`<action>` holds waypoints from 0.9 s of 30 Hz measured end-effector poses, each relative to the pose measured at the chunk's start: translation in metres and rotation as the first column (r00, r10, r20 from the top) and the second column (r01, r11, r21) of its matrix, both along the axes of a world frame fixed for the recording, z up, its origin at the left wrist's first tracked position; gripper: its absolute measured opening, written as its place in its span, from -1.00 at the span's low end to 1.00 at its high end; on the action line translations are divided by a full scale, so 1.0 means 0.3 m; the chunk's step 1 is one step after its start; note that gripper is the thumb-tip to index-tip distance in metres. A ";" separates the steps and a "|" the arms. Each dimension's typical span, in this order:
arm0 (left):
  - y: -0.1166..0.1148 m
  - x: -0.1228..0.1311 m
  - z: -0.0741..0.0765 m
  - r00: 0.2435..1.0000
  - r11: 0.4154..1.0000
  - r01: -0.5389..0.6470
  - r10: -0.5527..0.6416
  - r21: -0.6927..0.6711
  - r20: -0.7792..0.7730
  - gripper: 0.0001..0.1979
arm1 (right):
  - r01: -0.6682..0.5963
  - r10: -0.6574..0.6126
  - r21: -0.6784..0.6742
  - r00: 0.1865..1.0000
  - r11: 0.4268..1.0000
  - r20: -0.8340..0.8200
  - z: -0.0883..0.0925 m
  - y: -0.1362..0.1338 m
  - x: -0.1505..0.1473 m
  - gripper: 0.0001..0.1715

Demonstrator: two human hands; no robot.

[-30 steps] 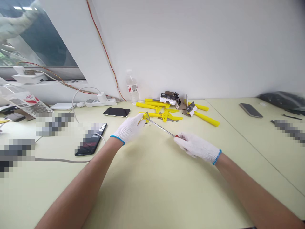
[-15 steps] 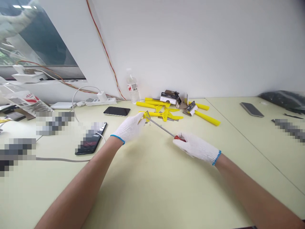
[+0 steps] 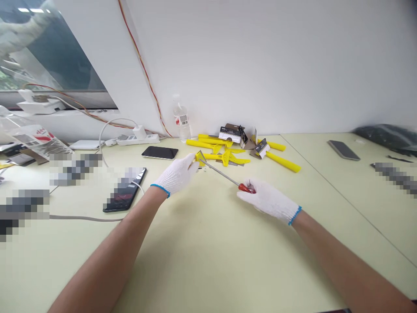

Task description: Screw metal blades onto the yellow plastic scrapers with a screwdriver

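White knit covered the left hand (image 3: 176,174) and the right hand (image 3: 264,198) over the pale table (image 3: 208,261). The left hand's fingers were pinched narrow on a yellow part (image 3: 199,158) at that hand's two o'clock, the grip partly hidden. The right hand's fingers curled around the red handle of a screwdriver (image 3: 223,174); its shaft ran toward ten o'clock, the tip at the yellow part, contact too small to make out. From that part, yellow tools (image 3: 225,157) lay piled at three o'clock, a box (image 3: 230,134) at two, and a bottle (image 3: 183,121) stood upright at eleven. A black phone (image 3: 159,152) lay at the left hand's eleven o'clock, a grey phone (image 3: 343,150) at the right hand's two.
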State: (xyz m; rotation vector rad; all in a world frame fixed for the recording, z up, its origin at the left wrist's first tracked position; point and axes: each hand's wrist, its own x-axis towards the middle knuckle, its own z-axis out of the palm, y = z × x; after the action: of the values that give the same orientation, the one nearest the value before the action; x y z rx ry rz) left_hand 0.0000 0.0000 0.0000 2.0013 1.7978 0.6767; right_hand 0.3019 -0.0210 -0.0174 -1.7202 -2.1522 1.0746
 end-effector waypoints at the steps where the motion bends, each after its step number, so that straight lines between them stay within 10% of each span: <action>1: 0.001 -0.002 -0.001 1.000 1.000 0.007 -0.007 -0.008 -0.012 -0.78 | -0.013 0.012 0.061 1.000 0.998 0.008 -0.003 0.001 0.001 -0.60; 21: 0.003 -0.009 -0.007 0.997 1.000 0.026 -0.026 -0.001 -0.076 -0.75 | -0.175 0.178 0.036 0.979 0.984 -0.101 0.020 -0.008 0.007 -0.54; 27: 0.006 -0.008 -0.008 0.997 1.000 0.026 -0.026 -0.004 -0.070 -0.74 | -0.010 -0.009 -0.143 0.991 0.990 -0.133 0.002 -0.011 -0.005 -0.62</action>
State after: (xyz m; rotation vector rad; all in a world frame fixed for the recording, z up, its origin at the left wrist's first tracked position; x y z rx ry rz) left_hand -0.0025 0.0018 -0.0023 2.0665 1.8081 0.6020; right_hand 0.3005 -0.0243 -0.0167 -1.6532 -2.0397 1.3337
